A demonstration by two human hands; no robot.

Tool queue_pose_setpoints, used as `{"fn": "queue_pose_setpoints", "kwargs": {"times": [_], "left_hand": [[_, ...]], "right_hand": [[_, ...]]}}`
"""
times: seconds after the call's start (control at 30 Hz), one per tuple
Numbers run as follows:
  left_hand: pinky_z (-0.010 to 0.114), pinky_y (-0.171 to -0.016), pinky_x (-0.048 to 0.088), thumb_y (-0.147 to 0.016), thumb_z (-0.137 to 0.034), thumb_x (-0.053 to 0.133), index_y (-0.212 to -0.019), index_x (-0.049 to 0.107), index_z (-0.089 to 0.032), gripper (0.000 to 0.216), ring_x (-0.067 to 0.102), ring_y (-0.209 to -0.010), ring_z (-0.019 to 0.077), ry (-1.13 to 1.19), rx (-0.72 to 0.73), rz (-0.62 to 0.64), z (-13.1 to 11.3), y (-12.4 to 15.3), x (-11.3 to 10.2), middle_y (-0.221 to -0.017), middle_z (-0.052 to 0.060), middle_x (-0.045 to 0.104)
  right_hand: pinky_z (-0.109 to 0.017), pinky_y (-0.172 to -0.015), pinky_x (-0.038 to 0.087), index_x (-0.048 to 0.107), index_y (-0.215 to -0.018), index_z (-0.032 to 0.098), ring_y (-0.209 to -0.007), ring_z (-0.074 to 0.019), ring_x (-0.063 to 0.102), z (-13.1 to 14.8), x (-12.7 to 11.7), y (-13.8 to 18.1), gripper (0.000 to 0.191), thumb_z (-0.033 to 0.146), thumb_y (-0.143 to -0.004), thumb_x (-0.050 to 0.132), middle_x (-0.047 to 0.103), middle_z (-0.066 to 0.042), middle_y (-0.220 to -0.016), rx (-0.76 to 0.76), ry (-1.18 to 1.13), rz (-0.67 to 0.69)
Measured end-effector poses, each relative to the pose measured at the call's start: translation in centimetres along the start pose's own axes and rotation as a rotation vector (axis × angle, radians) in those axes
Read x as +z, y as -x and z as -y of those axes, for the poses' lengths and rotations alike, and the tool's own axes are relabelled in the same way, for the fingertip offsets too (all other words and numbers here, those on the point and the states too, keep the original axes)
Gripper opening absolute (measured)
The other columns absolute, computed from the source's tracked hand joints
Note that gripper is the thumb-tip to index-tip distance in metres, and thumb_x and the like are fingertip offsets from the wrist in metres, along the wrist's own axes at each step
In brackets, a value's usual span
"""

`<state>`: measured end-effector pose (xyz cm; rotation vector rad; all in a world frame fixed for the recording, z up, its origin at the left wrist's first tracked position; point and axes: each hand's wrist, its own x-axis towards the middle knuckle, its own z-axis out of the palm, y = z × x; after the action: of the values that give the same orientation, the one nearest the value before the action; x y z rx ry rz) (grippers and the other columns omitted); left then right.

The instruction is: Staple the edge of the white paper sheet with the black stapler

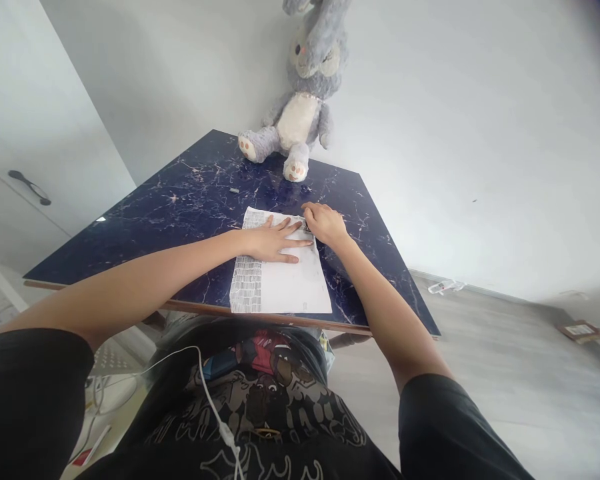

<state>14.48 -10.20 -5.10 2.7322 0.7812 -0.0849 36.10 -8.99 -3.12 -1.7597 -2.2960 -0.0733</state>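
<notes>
A white sheet of paper (293,287) lies flat at the front of the dark blue marbled table (180,200), with a grey printed pattern down its left side. My left hand (273,241) presses on the upper part of the sheet, palm down and fingers spread. At the sheet's upper right corner my right hand (324,223) is curled, its fingers closed. Something small, dark and greyish shows beneath its thumb side; most of it is hidden, and I cannot tell what it is.
A small grey bar (235,191) lies beyond the paper. A plush rabbit (297,120) sits at the table's back edge against the wall. A white cable (210,393) hangs before my shirt. To the right, a flat brown package (583,331) rests on the floor.
</notes>
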Motion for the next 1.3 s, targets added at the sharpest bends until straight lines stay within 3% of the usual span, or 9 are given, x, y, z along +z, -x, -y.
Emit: {"fn": "queue_pose_setpoints", "kwargs": {"times": [0.3, 0.57, 0.77, 0.87, 1.03, 1.3], "left_hand": [[0.077, -0.128, -0.001, -0.102, -0.075, 0.041, -0.171, 0.028, -0.045, 0.077, -0.005, -0.167, 0.0469, -0.017, 0.008, -0.018, 0.5, -0.2, 0.6, -0.183, -0.002, -0.006], [0.076, -0.128, -0.002, -0.103, -0.073, 0.042, -0.169, 0.035, -0.043, 0.073, -0.005, -0.168, 0.0445, -0.025, 0.008, -0.020, 0.5, -0.1, 0.7, -0.183, 0.000, -0.001], [0.076, -0.129, -0.001, -0.103, -0.075, 0.040, -0.172, 0.021, -0.046, 0.077, -0.008, -0.167, 0.0450, -0.005, -0.007, 0.014, 0.0, 0.1, -0.2, -0.181, -0.003, -0.014], [0.075, -0.129, -0.003, -0.104, -0.075, 0.038, -0.172, 0.019, -0.046, 0.077, -0.010, -0.167, 0.0438, -0.014, -0.018, 0.028, -0.2, 0.1, -0.4, -0.181, -0.002, -0.014], [0.074, -0.129, -0.003, -0.104, -0.075, 0.038, -0.173, 0.018, -0.045, 0.078, -0.009, -0.168, 0.0425, -0.022, -0.017, 0.038, -0.2, 0.1, -0.4, -0.181, -0.002, -0.013], [0.068, -0.133, -0.001, -0.099, -0.082, 0.037, -0.176, 0.010, -0.031, 0.096, -0.005, -0.169, 0.0395, -0.017, -0.024, 0.009, 0.4, -0.1, 0.1, -0.182, 0.006, -0.004]], "right_hand": [[-0.046, -0.099, 0.046, 0.073, -0.123, 0.019, -0.121, -0.0347, 0.065, 1.4, 0.6, 0.6, 0.041, 0.032, -0.108, 0.038, 0.075, -0.016, -0.131, -0.048, 0.234, 0.027], [-0.047, -0.100, 0.045, 0.074, -0.122, 0.012, -0.119, -0.0363, 0.066, 2.3, 1.2, 0.9, 0.051, 0.037, -0.112, 0.031, 0.075, -0.021, -0.126, -0.095, 0.313, 0.052], [-0.036, -0.092, 0.051, 0.076, -0.125, 0.025, -0.114, -0.0296, 0.071, 0.5, -0.4, 0.4, 0.044, 0.034, -0.108, 0.036, 0.077, -0.011, -0.129, 0.047, 0.066, -0.001], [-0.037, -0.091, 0.051, 0.081, -0.112, 0.023, -0.107, -0.0327, 0.074, 0.0, -0.7, 0.2, 0.044, 0.035, -0.106, 0.039, 0.080, -0.014, -0.117, 0.144, 0.074, 0.016], [-0.036, -0.091, 0.052, 0.082, -0.110, 0.018, -0.105, -0.0333, 0.076, -0.5, -0.3, -0.2, 0.045, 0.034, -0.105, 0.041, 0.080, -0.019, -0.114, 0.199, 0.113, -0.010], [-0.035, -0.082, 0.050, 0.081, -0.095, 0.015, -0.094, -0.0326, 0.075, -4.1, -1.2, 0.0, 0.048, 0.036, -0.104, 0.040, 0.080, -0.021, -0.100, 0.276, 0.070, -0.009]]}}
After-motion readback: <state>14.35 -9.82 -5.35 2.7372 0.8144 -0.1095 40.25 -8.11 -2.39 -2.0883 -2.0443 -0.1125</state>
